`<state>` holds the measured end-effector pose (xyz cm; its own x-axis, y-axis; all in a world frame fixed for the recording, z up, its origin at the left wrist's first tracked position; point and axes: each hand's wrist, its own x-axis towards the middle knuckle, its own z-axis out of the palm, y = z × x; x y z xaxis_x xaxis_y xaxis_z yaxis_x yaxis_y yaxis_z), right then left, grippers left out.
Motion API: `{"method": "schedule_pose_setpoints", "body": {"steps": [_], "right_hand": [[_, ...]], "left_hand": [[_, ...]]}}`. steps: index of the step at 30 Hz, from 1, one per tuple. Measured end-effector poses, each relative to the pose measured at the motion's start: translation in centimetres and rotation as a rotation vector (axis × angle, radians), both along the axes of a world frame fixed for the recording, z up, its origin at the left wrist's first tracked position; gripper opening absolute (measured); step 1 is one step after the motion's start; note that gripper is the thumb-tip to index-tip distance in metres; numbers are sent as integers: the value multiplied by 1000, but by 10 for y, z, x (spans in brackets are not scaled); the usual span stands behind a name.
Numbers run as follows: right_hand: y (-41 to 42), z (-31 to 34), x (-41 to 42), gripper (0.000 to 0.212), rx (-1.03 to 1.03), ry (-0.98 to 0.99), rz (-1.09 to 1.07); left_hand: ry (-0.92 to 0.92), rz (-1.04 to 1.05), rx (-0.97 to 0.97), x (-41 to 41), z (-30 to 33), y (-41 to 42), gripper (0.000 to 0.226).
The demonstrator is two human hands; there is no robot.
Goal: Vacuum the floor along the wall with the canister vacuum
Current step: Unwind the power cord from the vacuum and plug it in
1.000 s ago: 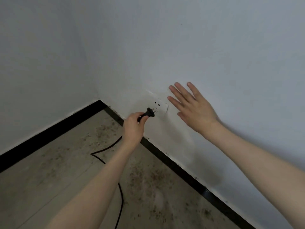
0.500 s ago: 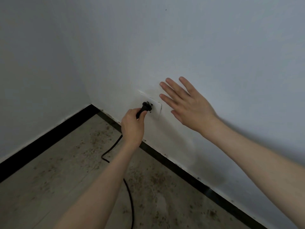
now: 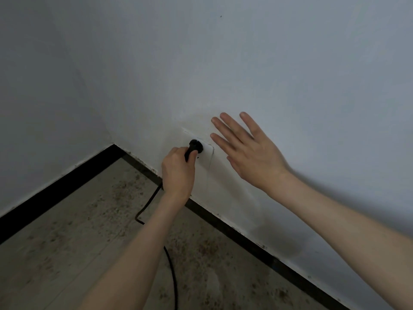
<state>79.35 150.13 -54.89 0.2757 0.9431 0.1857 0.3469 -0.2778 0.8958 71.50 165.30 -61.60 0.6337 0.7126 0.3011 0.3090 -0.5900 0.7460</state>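
Observation:
My left hand (image 3: 178, 173) grips a black plug (image 3: 194, 148) whose face sits against the white wall socket (image 3: 206, 151), low on the wall near the room corner. The plug's black cord (image 3: 171, 267) trails from under my left wrist down across the floor toward me. My right hand (image 3: 248, 151) is spread flat with straight fingers against the wall, just right of the socket. The canister vacuum itself is out of view.
A black skirting board (image 3: 245, 241) runs along both walls and meets at the corner (image 3: 114, 145). The pale wood-look floor (image 3: 67, 242) carries brown crumbs and dust, thickest along the right wall. The white wall (image 3: 268, 63) is bare.
My left hand has moved the plug forward from just off the socket until its prongs no longer show. My right hand has stayed flat beside the socket. The camera has shifted closer.

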Motion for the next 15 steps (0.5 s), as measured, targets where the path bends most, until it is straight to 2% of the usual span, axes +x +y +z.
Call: {"method": "schedule_pose_setpoints", "body": {"steps": [5, 9, 11, 15], "right_hand": [[1, -1, 7, 61, -19, -42, 25], [1, -3, 5, 62, -18, 9, -35], [3, -2, -1, 62, -20, 99, -103], [8, 15, -25, 64, -90, 388, -270]], "left_hand": [[6, -15, 21, 2, 0, 1, 25], [69, -43, 46, 4, 3, 4, 27], [223, -95, 60, 2, 11, 8, 32], [739, -310, 73, -18, 53, 20, 50]]}}
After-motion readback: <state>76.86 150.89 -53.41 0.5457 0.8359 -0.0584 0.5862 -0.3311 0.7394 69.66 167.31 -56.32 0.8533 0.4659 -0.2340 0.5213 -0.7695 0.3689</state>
